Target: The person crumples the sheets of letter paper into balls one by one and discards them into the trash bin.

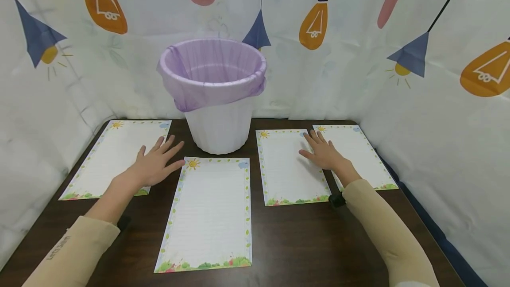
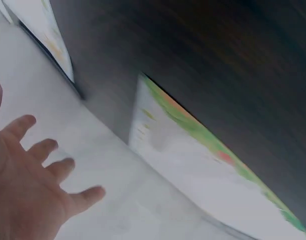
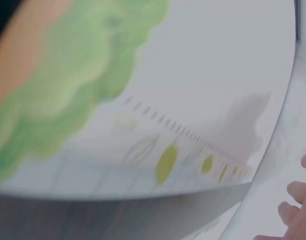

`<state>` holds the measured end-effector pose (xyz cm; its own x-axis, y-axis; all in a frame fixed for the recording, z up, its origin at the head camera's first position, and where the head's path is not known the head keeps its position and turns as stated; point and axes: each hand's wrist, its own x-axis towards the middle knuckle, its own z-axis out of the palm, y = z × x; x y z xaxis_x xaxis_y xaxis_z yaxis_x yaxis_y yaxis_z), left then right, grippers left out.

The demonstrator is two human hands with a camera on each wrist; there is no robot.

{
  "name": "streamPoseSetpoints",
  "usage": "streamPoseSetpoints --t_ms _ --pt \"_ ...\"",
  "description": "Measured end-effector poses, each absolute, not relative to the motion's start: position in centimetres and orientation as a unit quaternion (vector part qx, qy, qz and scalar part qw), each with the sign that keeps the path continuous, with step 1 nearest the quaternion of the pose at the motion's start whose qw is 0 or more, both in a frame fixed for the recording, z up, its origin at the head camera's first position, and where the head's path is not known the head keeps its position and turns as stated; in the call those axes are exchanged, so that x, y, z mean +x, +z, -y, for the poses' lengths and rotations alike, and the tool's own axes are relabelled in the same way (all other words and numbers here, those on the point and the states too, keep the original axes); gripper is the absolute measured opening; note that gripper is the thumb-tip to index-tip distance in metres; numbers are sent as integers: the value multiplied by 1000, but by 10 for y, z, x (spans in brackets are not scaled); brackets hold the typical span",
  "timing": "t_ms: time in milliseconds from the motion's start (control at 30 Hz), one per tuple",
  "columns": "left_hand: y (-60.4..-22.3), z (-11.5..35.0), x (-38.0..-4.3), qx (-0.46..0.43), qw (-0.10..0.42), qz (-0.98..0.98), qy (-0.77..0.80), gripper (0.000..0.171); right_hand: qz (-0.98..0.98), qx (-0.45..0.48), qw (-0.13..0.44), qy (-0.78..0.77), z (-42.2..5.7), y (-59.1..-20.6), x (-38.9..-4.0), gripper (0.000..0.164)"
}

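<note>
Head view: dark brown table (image 1: 287,242) before a pale cloth backdrop (image 1: 295,92) printed with orange bulbs and blue lamps.
Left hand (image 1: 153,167): fingers straight and spread apart, holding nothing; it lies over the near right part of the left sheet (image 1: 115,154), the thumb tip by the far left corner of the middle sheet (image 1: 211,216). Whether it touches paper cannot be told.
Right hand (image 1: 324,152): fingers extended and apart, holding nothing; it reaches over the inner right sheet (image 1: 287,172), with a shadow on the paper beneath.
Outer right sheet (image 1: 360,154): just right of the inner one, a narrow dark strip of table between them, partly behind the right wrist.
Middle sheet: nearest of the four, lying flat, faintly ruled, with a sun at far left, a blue cloud at far right and greenery along the near edge.
Bin (image 1: 221,129): white, upright, far side, just beyond the middle sheet; a purple liner (image 1: 217,94) folds over its rim.
Sleeves: beige on both arms, the left sleeve (image 1: 75,251) lettered; a black band (image 1: 337,199) shows by the right wrist.
</note>
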<state>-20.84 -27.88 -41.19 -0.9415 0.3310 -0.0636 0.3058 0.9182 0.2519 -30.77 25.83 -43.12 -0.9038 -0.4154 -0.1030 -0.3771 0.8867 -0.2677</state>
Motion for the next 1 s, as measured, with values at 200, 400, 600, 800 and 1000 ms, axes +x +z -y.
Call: streamPoseSetpoints --t_ms 200,400,600,800,1000 --pt "-415 238 -200 224 45 -966 120 72 -965 -217 86 -123 -246 -431 -313 78" --pt "-420 201 -197 276 47 -954 110 69 -961 -238 81 -118 -235 -434 -322 75" --pt "-422 169 -197 323 53 -941 90 65 -955 -246 95 -133 -226 -435 -329 71" --pt "-422 141 -200 355 86 -927 84 64 -955 -237 122 -133 -221 -436 -336 70" --pt "-422 113 -205 373 111 -918 75 62 -956 -228 125 -135 -221 -442 -346 76"
